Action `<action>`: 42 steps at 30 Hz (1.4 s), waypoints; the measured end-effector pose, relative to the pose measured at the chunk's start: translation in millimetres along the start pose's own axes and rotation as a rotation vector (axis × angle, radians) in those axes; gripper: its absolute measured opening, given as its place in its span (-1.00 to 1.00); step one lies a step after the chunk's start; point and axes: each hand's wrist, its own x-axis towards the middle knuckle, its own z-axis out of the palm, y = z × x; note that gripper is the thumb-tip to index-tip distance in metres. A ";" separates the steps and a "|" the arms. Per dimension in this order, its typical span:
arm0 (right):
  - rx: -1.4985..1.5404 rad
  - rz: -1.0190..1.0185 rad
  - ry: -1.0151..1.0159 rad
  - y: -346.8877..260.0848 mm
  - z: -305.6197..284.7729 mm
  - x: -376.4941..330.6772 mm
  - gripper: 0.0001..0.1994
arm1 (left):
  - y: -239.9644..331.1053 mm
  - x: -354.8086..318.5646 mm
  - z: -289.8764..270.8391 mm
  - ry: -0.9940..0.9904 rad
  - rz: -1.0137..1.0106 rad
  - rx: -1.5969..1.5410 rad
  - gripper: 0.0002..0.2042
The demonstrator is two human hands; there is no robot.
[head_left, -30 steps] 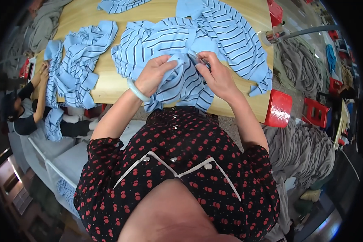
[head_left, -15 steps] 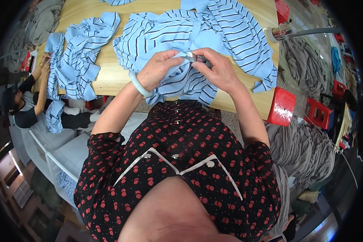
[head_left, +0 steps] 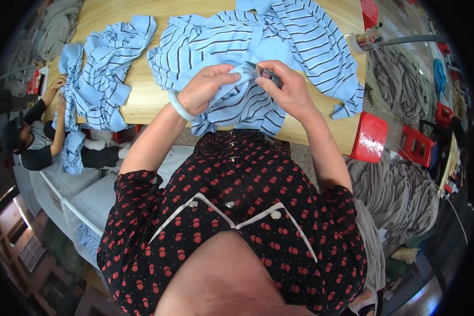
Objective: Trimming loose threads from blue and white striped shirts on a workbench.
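A light blue knit garment (head_left: 240, 111) with dark and white stripes lies bunched at the table's near edge. My left hand (head_left: 204, 88) is closed on a plain blue edge of it, pinching the fabric between thumb and fingers. A pair of small dark thread snips (head_left: 270, 77) sits in my right hand (head_left: 290, 90), with the pointed tip at the pinched cloth. Thumb and fingers of the right hand are near that same edge; whether they also hold fabric I cannot tell.
More striped garments (head_left: 108, 71) lie on the wooden table (head_left: 139, 87) at left. A metal cylinder (head_left: 357, 43) stands at its right edge. Red stools (head_left: 368, 138) and grey cloth piles (head_left: 400, 197) are to the right. A co-worker (head_left: 37, 134) handles striped cloth at far left.
The snips have turned, and their dark tip now points up and left beside the fabric edge. My right hand has shifted slightly right. The co-worker's hands have moved a little apart.
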 end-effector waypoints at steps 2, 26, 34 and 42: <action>-0.013 -0.023 0.009 3.1 3.0 0.9 -0.77 | 0.0 2.2 -0.6 -0.019 0.023 0.051 -0.84; 0.520 0.179 0.120 -5.1 7.1 37.1 -0.67 | -2.5 -0.5 -22.7 -0.021 0.297 0.495 -0.75; 0.372 0.193 0.073 12.4 16.1 43.9 -0.68 | -0.4 -2.9 -22.9 0.097 0.142 0.146 -0.80; -0.077 -0.099 0.039 -7.2 15.4 21.3 -0.76 | 10.3 -5.0 -21.5 0.091 0.108 0.067 -0.87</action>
